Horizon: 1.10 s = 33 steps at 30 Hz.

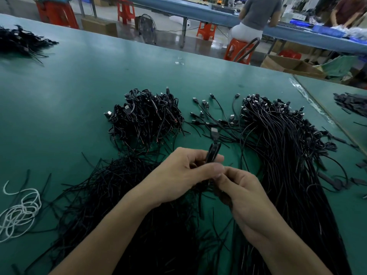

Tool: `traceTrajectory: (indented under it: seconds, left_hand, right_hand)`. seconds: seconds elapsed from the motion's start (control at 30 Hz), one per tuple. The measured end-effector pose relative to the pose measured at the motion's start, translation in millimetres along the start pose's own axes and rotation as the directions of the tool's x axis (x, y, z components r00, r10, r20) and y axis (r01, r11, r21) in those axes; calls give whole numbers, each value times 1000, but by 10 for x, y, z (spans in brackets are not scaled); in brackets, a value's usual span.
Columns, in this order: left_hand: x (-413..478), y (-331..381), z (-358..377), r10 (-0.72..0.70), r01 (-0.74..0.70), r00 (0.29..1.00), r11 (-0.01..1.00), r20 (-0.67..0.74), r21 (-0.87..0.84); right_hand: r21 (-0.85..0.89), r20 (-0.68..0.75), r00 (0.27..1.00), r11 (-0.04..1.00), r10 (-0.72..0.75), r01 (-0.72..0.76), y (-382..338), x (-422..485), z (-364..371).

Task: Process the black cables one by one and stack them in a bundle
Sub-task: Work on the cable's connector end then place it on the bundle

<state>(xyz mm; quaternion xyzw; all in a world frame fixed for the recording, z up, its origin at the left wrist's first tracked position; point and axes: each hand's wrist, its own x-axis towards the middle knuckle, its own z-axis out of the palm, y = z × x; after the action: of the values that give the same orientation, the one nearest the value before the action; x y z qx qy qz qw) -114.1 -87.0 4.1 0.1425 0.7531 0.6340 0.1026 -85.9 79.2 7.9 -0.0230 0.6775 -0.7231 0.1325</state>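
The left hand (178, 173) pinches a thin black folded cable with a silver USB plug (212, 150) above the middle of the green worktop (79, 86); the right hand (245, 197) grips its lower end, fingers curled.

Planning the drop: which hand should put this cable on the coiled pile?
Probably left: the left hand grips the cable, and the pile lies on its side, farther from the right hand.

Table (79, 80): green surface
Centre: coiled cables (145, 118), straight cables (288, 147)
Left: white cord (21, 211)
Far left: cable heap (17, 41)
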Motion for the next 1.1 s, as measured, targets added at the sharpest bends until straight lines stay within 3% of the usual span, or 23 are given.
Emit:
traceTrajectory:
  seconds: [0.1,0.27,0.33,0.4,0.47,0.5,0.57,0.67,0.73,0.8,0.9,1.0,1.07,1.1]
  left_hand:
    - [-18,-16,-42,36,-42,995,997,90,61]
    - [-43,-3,1,206,-200,979,951,2,237]
    - [-49,22,-40,218,-206,976,937,-12,284]
    - [-24,54,-101,223,-195,974,924,-50,328]
    - [44,104,-213,219,-141,957,923,-189,358]
    - [92,141,-300,211,-109,938,933,-276,343]
    - [215,240,-513,210,-74,873,949,-440,308]
    - [441,357,-856,248,9,753,922,-610,387]
    - [601,361,-1016,231,113,727,889,-647,444]
    - [732,289,-1094,137,239,743,860,-656,451]
    - [801,168,-1079,37,406,725,783,-687,471]
    - [695,143,-882,245,348,644,750,-725,562]
    - [566,170,-664,488,180,595,694,-639,698]
    - [506,164,-557,550,85,625,656,-553,749]
  right_hand:
    - [111,24,992,986,124,-126,-23,21,-57]
    - [215,112,940,915,324,-341,7,75,-198]
    - [206,164,928,909,333,-363,4,104,-238]
    - [85,69,958,955,279,-284,6,177,-303]
    - [-271,-173,977,948,121,-165,35,301,-423]
    - [-476,-268,963,871,-9,-125,57,368,-502]
    - [-789,-306,928,602,-211,-124,103,488,-657]
    - [-939,-309,931,217,-194,-266,188,616,-774]
    - [-936,-351,928,83,-125,-343,221,654,-754]
    - [-921,-381,920,124,-92,-369,246,683,-734]
    - [-880,-394,916,322,-80,-350,230,707,-751]
    - [-849,-318,938,483,-139,-216,87,664,-694]
    - [-805,-223,960,588,-172,-82,-43,575,-576]
    - [-777,-169,967,629,-191,-11,-113,508,-494]
